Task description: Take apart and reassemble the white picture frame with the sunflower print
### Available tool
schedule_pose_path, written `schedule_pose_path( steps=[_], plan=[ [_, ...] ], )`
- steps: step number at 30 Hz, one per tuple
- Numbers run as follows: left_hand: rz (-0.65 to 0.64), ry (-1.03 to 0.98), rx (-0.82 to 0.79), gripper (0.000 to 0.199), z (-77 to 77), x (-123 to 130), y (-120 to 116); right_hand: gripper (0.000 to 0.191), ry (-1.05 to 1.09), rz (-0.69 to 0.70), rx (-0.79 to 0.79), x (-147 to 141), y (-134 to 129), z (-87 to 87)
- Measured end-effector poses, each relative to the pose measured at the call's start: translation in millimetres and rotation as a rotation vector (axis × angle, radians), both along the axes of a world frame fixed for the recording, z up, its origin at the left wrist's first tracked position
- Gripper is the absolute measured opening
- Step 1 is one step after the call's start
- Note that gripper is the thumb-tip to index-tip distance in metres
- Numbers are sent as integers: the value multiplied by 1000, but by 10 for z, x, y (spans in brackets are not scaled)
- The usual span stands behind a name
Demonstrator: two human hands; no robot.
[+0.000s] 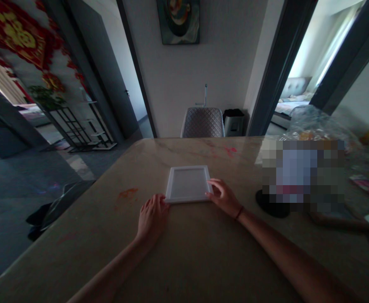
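A white square frame (187,184) with a grey centre lies flat on a beige marble tabletop (184,252). My left hand (153,216) is against the frame's near left corner, fingers curved onto it. On the opposite side, my right hand (224,197) has its fingertips on the frame's right edge, near the near right corner. A dark band circles the right wrist. Neither hand hides the frame's grey centre.
Reddish stains (127,193) mark the tabletop. To the right are a black round object (271,204), a crumpled clear plastic bag (317,124) and a pixelated patch (302,174). Beyond the far edge stand a quilted grey chair (202,122) and a dark bin (234,123).
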State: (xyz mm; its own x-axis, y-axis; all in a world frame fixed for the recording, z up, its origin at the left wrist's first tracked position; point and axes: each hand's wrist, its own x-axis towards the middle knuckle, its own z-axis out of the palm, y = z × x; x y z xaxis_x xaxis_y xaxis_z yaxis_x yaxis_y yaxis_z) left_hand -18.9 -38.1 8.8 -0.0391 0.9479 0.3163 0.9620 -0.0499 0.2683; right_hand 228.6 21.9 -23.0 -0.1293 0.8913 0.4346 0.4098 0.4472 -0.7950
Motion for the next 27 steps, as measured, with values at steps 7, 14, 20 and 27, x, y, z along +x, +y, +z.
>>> schedule_pose_path(
  steps=[7,14,20,27],
  plan=[
    [-210,71,7,27,-42,-2,3,40,-205,-68,158,-15,10,-42],
    [-376,6,39,31,-62,9,35,58,-177,-31,106,-50,52,-108],
    [-217,-558,-92,56,68,29,-21,33,55,-158,39,-30,32,79],
    [-289,-1178,-439,67,172,-126,76,68,500,399,-709,69,-55,410]
  ],
)
